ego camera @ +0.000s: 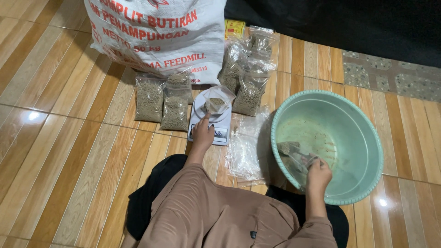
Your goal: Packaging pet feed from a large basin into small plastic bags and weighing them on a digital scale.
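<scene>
My left hand [202,132] reaches forward and holds the lower edge of a small clear plastic bag [217,101] with a little greenish-brown pellet feed in it. The bag stands open on a white kitchen scale [219,129]. My right hand [318,173] is inside a large light green plastic basin [363,124], gripping a clear scoop [294,154] loaded with pellets. The basin's bottom shows only scattered crumbs.
Filled pellet bags lie left of the scale [149,98] and behind it at the right [248,94]. A big white woven feed sack [156,36] stands at the back. Empty clear bags [245,147] lie between scale and basin. Wood-patterned floor all around; a dark mat lies at the far right.
</scene>
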